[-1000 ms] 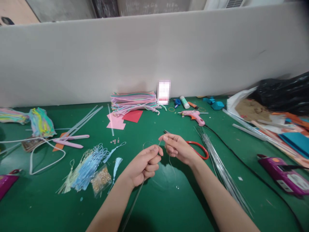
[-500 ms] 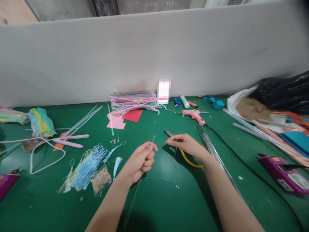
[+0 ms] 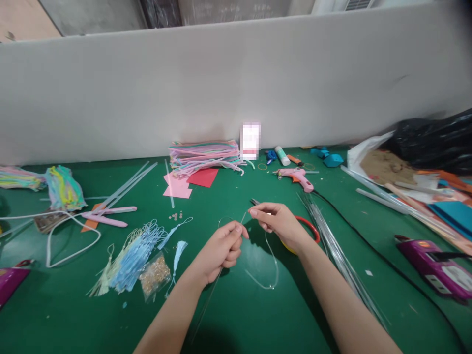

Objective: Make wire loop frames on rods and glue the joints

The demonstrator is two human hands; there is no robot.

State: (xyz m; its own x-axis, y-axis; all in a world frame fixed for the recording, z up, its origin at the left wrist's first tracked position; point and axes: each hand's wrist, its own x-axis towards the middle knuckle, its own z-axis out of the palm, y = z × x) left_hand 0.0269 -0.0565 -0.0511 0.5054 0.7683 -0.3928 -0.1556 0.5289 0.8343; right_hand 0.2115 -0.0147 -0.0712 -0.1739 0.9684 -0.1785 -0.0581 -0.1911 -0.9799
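My left hand (image 3: 222,248) is closed around a thin silvery wire (image 3: 206,305) that runs down toward me over the green table (image 3: 258,319). My right hand (image 3: 278,222) is pinched on a fine clear thread (image 3: 271,268) that loops down onto the table between my hands. Both hands meet above the middle of the table, fingertips nearly touching. Under my right hand lie scissors with a red and a yellow handle (image 3: 308,227), their blades (image 3: 254,201) poking out past my fingers.
A bundle of silver wires (image 3: 332,246) lies right of my right arm. A pink glue gun (image 3: 297,177) and its black cord sit behind. Light blue tassels (image 3: 134,250), a bag of gold beads (image 3: 153,274) and pink tweezers (image 3: 106,215) lie at left. A stack of pastel sheets (image 3: 204,153) stands by the wall.
My right hand went from the thread to the scissors and came back toward my left hand. It now holds the thread, which hangs in a wider loop.
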